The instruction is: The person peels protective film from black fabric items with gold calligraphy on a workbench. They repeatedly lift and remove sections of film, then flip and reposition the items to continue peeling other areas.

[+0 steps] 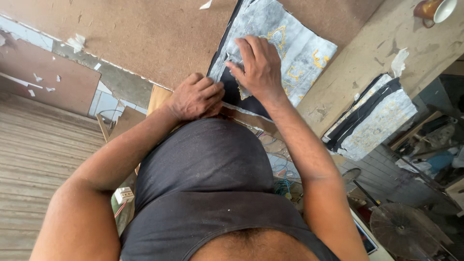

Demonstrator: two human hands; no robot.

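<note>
A dark cloth piece (290,43) with a grey paper-like backing and gold embroidery lies on a brown board tabletop (159,34). My left hand (195,96) is closed into a fist at the cloth's near edge, gripping it where it hangs over the table's edge. My right hand (258,65) lies on top of the cloth, fingers bent and pinching the grey backing. My forearms and dark vest fill the lower half of the view.
A stack of similar dark and grey cloth pieces (372,118) lies to the right on the table. A brown mug (435,9) stands at the far right corner. Torn paper scraps (76,42) are scattered left. A fan (406,227) and wires sit below.
</note>
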